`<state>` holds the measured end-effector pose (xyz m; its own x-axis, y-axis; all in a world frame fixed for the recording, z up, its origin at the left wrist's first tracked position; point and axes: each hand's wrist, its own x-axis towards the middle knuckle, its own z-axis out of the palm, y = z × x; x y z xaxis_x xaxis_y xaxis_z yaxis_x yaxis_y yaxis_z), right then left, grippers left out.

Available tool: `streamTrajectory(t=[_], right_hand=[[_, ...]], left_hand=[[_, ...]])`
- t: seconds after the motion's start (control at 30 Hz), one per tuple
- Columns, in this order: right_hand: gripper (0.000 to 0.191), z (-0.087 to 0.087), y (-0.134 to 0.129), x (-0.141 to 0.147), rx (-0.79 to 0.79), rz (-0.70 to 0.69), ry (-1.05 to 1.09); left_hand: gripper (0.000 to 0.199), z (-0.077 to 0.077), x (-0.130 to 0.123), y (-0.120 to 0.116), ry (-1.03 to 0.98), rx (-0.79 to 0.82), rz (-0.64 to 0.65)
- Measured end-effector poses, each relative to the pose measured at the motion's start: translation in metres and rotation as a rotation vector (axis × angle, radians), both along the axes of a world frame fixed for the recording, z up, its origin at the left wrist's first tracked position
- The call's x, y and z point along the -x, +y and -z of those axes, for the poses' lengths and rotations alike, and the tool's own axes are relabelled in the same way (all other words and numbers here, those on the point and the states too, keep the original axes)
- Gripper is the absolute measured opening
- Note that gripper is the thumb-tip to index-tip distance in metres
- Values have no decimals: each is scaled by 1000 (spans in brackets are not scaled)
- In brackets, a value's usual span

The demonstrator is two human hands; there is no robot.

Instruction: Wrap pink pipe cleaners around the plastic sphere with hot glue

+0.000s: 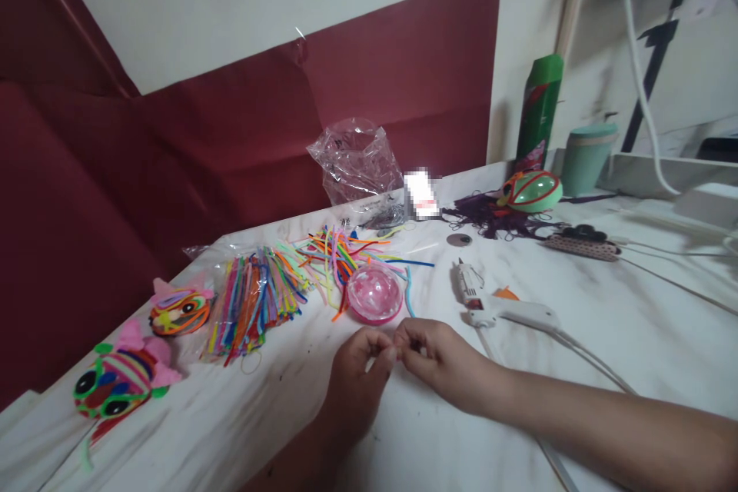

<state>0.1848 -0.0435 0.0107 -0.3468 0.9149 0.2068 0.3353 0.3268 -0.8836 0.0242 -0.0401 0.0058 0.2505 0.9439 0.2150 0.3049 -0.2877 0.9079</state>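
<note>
My left hand (pixel 364 373) and my right hand (pixel 430 357) meet fingertip to fingertip above the white marbled table (pixel 300 430). Both have thumb and fingers pinched together; whatever lies between them is too small or hidden to name. Just beyond the fingers sits a pink half-shell bowl (pixel 374 294) with whitish marks inside. Behind and left of it are loose coloured pipe cleaners (pixel 331 254), and further left a clear packet of pipe cleaners (pixel 254 300). A white glue gun (pixel 478 300) lies to the right of my right hand, its cord running under my forearm.
Two decorated fish-like crafts (pixel 115 384) lie at the left. At the back are a crumpled clear bag (pixel 357 165), a lit phone (pixel 422 194), purple threads (pixel 490 215), a green balloon-like craft (pixel 536 191), a green bottle (pixel 539 111) and a mint cup (pixel 588 157). A power strip (pixel 582 244) with cords lies right.
</note>
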Motion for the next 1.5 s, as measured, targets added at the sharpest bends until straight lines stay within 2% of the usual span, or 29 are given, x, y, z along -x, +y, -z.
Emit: streamTrajectory(t=[0.13, 0.23, 0.43, 0.67, 0.87, 1.03, 1.27, 1.5], right_hand=[[15, 0, -2, 0, -97, 34, -87], [16, 4, -3, 2, -151, 59, -90], [10, 8, -4, 3, -104, 90, 23], [16, 3, -7, 4, -129, 56, -4], [17, 1, -5, 2, -120, 57, -7], [15, 1, -7, 0, -151, 37, -26], [17, 0, -5, -2, -166, 18, -52], [17, 3, -2, -2, -202, 5, -83]], left_hand=[[16, -1, 1, 1, 70, -67, 20], [19, -2, 0, 1, 101, -121, -15], [22, 1, 0, 0, 67, -147, -30], [20, 2, -2, -5, 94, -237, -86], [17, 6, -1, -3, 23, -168, -30], [16, 6, 2, -1, 20, -207, 32], [13, 7, -1, -1, -45, -139, 18], [14, 6, -1, 0, -20, -141, 28]])
